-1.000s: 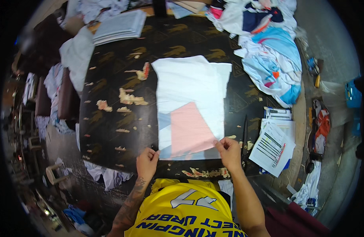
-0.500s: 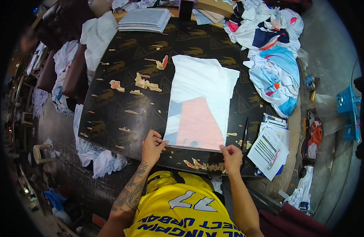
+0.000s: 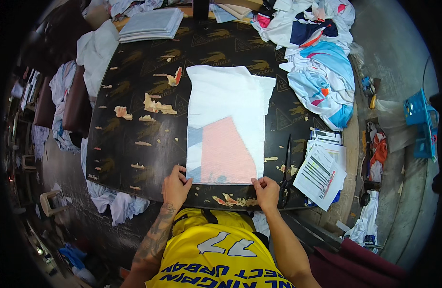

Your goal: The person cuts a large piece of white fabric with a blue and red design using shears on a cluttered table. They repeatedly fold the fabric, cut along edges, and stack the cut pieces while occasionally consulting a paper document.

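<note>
A white piece of fabric [image 3: 226,96] with a pink panel and blue-grey patches lies flat on the black tabletop [image 3: 134,91]. Its outline is roughly rectangular, and a second layer juts out at the upper right. My left hand [image 3: 177,186] pinches the near left corner between thumb and fingers. At the near right corner, my right hand [image 3: 266,193] has the same edge pinched. Just right of that hand lies a pair of black scissors [image 3: 288,165], blades pointing away from me.
Printed papers [image 3: 319,177] lie at the table's right edge. Crumpled colourful garments [image 3: 322,81] are heaped at the far right. A folded grey-white fabric stack [image 3: 150,24] sits at the far left. Worn patches [image 3: 158,104] mark the tabletop. A blue plastic basket [image 3: 419,125] stands off to the right.
The whole scene has shifted left in the picture as the view moved. The fabric's near edge now looks straighter and its surface smoother. Both hands keep their hold on the corners.
</note>
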The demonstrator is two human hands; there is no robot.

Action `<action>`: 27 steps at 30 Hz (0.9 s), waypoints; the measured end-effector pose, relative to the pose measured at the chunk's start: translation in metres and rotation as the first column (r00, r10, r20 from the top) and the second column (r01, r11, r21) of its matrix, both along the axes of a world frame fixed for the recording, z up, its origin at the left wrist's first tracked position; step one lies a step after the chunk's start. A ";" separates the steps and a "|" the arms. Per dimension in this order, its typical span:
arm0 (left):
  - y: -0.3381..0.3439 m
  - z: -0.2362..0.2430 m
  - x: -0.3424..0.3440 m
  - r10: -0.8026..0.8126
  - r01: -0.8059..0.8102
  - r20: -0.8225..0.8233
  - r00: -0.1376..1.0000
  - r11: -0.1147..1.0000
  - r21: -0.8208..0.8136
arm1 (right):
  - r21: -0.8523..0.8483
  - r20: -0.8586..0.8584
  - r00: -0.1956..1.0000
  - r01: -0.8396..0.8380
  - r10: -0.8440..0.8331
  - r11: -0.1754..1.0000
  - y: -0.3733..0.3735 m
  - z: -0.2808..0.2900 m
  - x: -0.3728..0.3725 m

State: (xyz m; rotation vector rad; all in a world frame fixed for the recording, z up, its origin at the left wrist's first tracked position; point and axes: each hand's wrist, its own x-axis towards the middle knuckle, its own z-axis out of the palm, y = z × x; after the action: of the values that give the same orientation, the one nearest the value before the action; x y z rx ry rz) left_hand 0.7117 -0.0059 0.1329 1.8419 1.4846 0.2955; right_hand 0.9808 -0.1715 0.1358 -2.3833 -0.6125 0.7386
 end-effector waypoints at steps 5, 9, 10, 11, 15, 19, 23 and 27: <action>0.033 0.017 0.041 -0.203 0.180 0.073 0.977 0.954 0.242 | 0.019 0.218 0.957 -0.200 0.191 0.980 0.011 0.019 -0.011; 0.088 0.016 0.133 -0.611 0.532 0.024 0.791 0.706 0.467 | 0.068 0.340 0.836 -0.478 0.430 0.876 0.038 0.044 -0.028; 0.105 0.015 0.162 -0.692 0.610 -0.038 0.720 0.606 0.510 | 0.070 0.350 0.797 -0.546 0.492 0.835 0.044 0.050 -0.032; 0.124 0.015 0.190 -0.765 0.676 -0.121 0.633 0.469 0.568 | 0.066 0.323 0.793 -0.564 0.517 0.823 0.046 0.059 -0.034; 0.180 0.020 0.273 -0.826 0.850 -0.372 0.423 0.221 0.478 | 0.080 0.039 0.936 -0.352 0.350 0.933 0.036 0.078 -0.027; 0.188 0.012 0.306 -0.821 0.966 -0.528 0.216 0.102 0.237 | 0.021 -0.182 0.983 -0.012 0.015 1.000 0.009 0.057 -0.007; 0.172 -0.006 0.294 -0.805 0.794 -0.396 0.442 0.146 0.590 | 0.044 -0.050 0.994 -0.091 0.093 0.995 -0.005 0.019 0.000; 0.135 -0.004 0.216 -0.664 0.565 0.033 0.747 0.661 0.495 | 0.014 -0.095 0.995 -0.015 0.016 1.000 0.000 0.014 0.000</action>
State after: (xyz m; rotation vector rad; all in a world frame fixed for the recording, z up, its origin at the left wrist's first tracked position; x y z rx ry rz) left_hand 0.9278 0.1294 0.1294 2.4829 0.5773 0.5125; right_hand 0.9811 -0.1711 0.1499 -2.3188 -0.5948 0.8477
